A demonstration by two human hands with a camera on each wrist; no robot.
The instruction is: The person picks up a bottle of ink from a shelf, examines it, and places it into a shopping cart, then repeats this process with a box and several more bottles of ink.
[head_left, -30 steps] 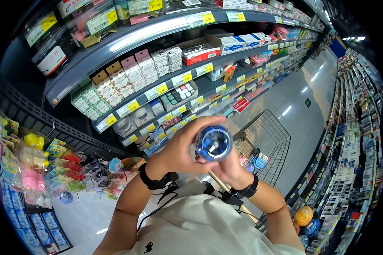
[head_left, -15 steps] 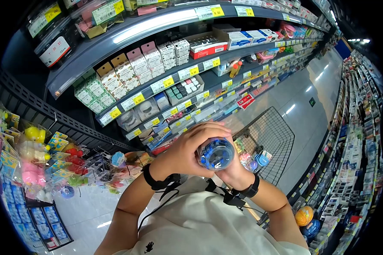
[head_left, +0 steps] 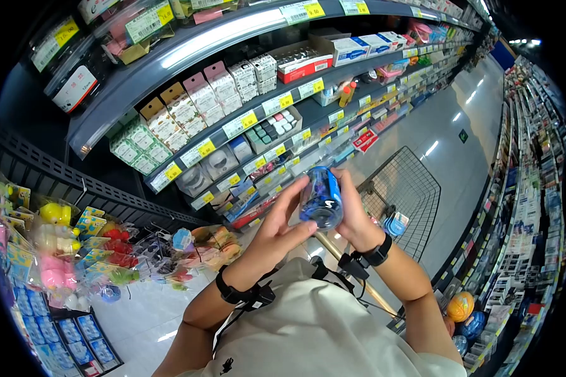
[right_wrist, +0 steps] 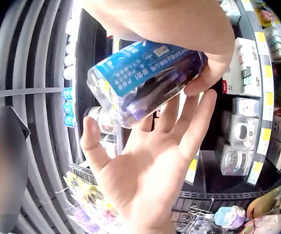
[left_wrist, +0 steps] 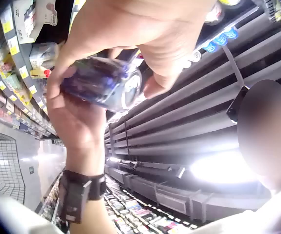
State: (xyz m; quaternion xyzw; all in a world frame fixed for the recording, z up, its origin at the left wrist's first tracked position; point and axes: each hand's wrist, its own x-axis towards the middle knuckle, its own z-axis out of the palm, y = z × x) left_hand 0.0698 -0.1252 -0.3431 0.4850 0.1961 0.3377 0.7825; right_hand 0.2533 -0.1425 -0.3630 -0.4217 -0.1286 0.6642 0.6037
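Observation:
A clear cylindrical container (head_left: 321, 198) with a blue label and dark blue contents is held tilted before the torso. The right hand (head_left: 358, 217) grips its side; in the right wrist view, that hand (right_wrist: 179, 24) curls over the labelled container (right_wrist: 148, 80). On the other side is the left hand (head_left: 277, 229), fingers extended and thumb near the container's base. Its palm faces the container with spread fingers in the right wrist view, where the left hand (right_wrist: 152, 170) partly passes behind it. Small items inside are too blurred to identify.
Shelves (head_left: 233, 129) of boxed goods and price tags run along the left and ahead. A wire cart (head_left: 409, 195) stands ahead right. Bagged toys (head_left: 60, 251) hang at the lower left; balls (head_left: 460, 306) sit low on the right.
The container has tilted from its round end facing the head camera to showing its side and blue label. The left hand has loosened from around it, with fingers straighter.

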